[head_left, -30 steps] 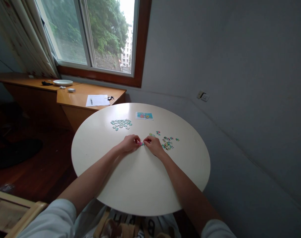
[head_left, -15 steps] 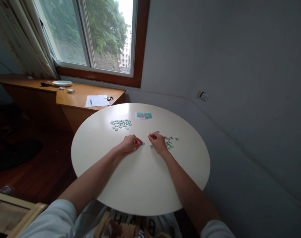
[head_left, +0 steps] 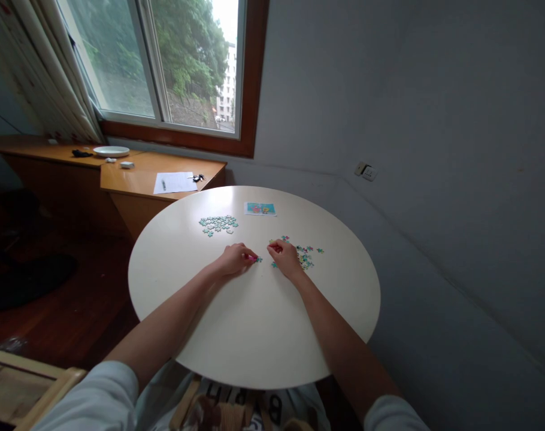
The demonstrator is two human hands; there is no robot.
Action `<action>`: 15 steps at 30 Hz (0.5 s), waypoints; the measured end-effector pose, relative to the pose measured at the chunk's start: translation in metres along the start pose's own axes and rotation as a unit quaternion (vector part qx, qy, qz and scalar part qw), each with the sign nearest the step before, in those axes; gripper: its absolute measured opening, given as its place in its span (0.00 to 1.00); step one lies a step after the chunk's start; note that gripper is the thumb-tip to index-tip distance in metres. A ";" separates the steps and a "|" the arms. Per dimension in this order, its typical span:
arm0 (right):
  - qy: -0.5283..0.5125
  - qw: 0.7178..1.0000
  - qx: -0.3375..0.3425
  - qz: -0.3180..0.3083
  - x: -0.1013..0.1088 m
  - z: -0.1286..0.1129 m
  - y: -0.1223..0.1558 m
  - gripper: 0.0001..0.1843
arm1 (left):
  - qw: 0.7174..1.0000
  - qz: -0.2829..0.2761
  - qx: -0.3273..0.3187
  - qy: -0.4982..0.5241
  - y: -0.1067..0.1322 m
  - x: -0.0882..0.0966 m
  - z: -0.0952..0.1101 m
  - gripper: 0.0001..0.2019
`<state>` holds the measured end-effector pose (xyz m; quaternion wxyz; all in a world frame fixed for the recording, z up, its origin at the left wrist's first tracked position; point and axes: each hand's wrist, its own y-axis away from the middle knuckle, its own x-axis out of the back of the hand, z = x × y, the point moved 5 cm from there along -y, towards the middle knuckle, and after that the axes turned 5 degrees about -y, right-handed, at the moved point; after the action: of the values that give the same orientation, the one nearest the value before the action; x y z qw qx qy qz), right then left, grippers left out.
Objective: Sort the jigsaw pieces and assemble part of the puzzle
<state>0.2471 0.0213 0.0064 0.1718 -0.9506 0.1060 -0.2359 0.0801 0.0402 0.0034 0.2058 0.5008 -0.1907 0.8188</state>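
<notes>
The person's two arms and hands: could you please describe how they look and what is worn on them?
The left hand and right hand wear no gloves, and no watch shows at either wrist. Both forearms are uncovered. The left sleeve and right sleeve are pale and loose. Rings are too small to judge.

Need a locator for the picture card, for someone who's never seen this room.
Find the big, rounded white table. Near its far edge, just right of the scatter of pale teal puzzle pieces, lies the picture card. Unlike the small, knobbly loose pieces, it is one flat, straight-edged rectangle with a mostly blue printed picture.
</notes>
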 end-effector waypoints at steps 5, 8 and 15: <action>0.006 1.000 -0.003 0.019 0.005 0.000 -0.001 0.07 | 1.000 0.000 -0.002 0.002 0.000 0.000 0.000 0.12; 0.006 1.000 -0.006 0.022 0.007 0.000 -0.001 0.07 | 1.000 0.000 -0.004 0.007 -0.001 0.000 0.000 0.12; 0.010 1.000 -0.008 0.022 0.008 0.004 -0.002 0.08 | 1.000 0.005 -0.007 0.009 -0.001 0.000 -0.001 0.12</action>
<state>0.2566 0.0218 0.0072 0.1680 -0.9469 0.1305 -0.2409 0.0797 0.0413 0.0027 0.2072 0.4914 -0.1969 0.8227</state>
